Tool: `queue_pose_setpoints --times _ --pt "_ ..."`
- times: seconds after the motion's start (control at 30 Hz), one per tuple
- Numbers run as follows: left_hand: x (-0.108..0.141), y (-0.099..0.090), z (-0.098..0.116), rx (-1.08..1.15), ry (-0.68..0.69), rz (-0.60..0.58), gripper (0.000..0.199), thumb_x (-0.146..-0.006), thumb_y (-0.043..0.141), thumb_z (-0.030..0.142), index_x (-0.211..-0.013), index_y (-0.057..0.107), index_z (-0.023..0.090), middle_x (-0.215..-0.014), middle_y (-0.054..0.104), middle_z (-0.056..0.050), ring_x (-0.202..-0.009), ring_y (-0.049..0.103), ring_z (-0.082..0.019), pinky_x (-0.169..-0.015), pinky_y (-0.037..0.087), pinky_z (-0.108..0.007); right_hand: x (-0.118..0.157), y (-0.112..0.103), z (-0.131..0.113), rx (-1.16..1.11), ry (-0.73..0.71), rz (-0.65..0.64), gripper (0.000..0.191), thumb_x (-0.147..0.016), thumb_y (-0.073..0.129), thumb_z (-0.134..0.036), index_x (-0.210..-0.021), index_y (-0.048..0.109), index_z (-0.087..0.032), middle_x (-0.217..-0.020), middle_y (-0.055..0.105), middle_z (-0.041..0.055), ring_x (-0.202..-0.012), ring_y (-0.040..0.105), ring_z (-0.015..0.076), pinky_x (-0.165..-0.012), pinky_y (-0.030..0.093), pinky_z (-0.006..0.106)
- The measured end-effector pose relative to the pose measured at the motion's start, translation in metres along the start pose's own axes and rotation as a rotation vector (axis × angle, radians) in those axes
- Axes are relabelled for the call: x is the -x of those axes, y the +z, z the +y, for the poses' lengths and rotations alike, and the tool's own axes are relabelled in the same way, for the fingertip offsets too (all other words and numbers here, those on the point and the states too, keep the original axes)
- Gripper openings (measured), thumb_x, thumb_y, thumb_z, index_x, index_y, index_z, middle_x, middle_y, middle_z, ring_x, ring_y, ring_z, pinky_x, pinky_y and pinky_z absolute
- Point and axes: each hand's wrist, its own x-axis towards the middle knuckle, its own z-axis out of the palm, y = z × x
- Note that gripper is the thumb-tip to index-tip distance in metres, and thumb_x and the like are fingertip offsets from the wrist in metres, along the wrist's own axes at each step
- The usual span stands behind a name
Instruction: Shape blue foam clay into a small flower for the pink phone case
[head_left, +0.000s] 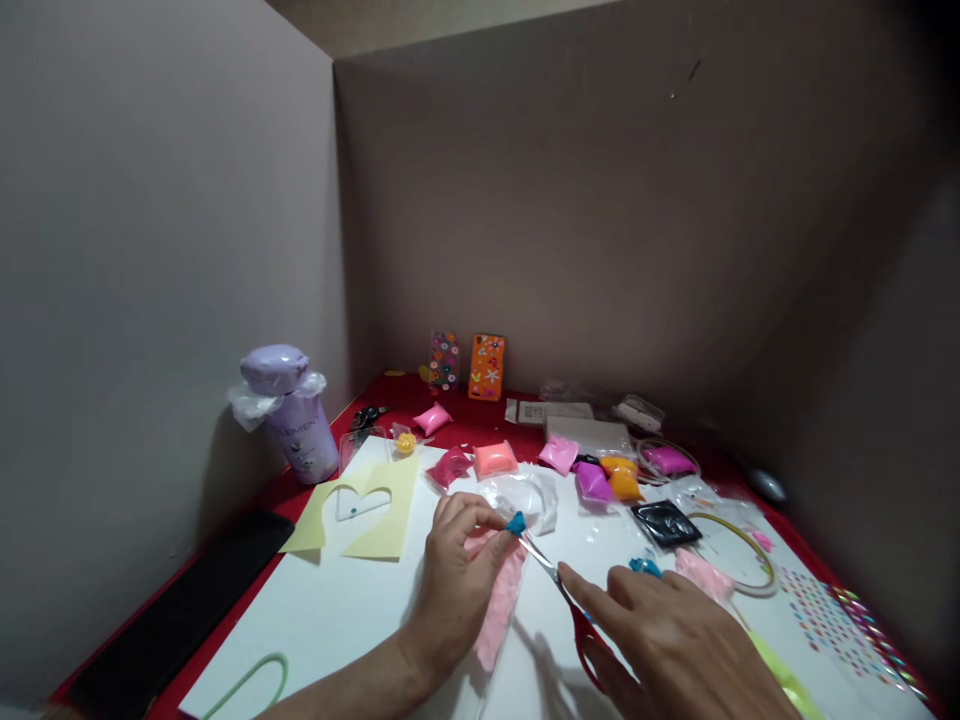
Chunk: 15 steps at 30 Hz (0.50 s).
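Near the middle of the view, my left hand [459, 590] pinches a small blue clay piece [516, 523] between thumb and fingers. Below and partly behind that hand lies a long strip of pink clay [496, 612] with a bumpy surface. My right hand [667, 640] is closed on red-handled scissors [583, 640], whose metal blades point up and left, with their tips at the blue piece. Whether the blades touch it is too small to tell. Another bit of blue clay [645, 567] lies just beyond my right hand, beside a pale pink packet [703, 575].
White board [300, 620] on a red cloth. Yellow paper [394, 520] with a heart cutout at left, lilac bottle [307, 440] behind. Several clay packets, such as a coral one [496, 459], lie farther back. Black packet [666, 523], hoop [765, 560] and gem stickers [832, 620] at right.
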Motion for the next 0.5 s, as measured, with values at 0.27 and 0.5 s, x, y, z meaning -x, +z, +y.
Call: queue_pose_setpoints --times 0.27,0.5 --pt "0.0007 -0.0005 -0.0013 -0.045 0.051 0.011 0.009 -0.081 0.06 0.028 -0.076 0.063 0.021 -0.088 0.058 -0.005 -0.09 0.052 -0.019 -0.078 0.044 -0.031 -0.0038 -0.0065 -0.0052 0.035 -0.005 0.008 0.034 -0.065 0.061 -0.017 -0.097 0.06 -0.027 -0.057 0.058 -0.001 -0.045 0.052 0.0151 -0.046 0.024 0.025" --pt "0.0024 -0.0015 -0.0018 -0.094 0.101 -0.001 0.007 -0.082 0.058 0.025 -0.079 0.062 0.021 -0.09 0.057 -0.005 -0.092 0.051 -0.02 -0.081 0.043 -0.033 -0.006 -0.0039 -0.0068 0.094 -0.038 0.027 0.031 -0.066 0.058 -0.014 -0.096 0.061 -0.025 -0.055 0.058 -0.0007 -0.043 0.051 0.0138 -0.047 0.023 0.026"
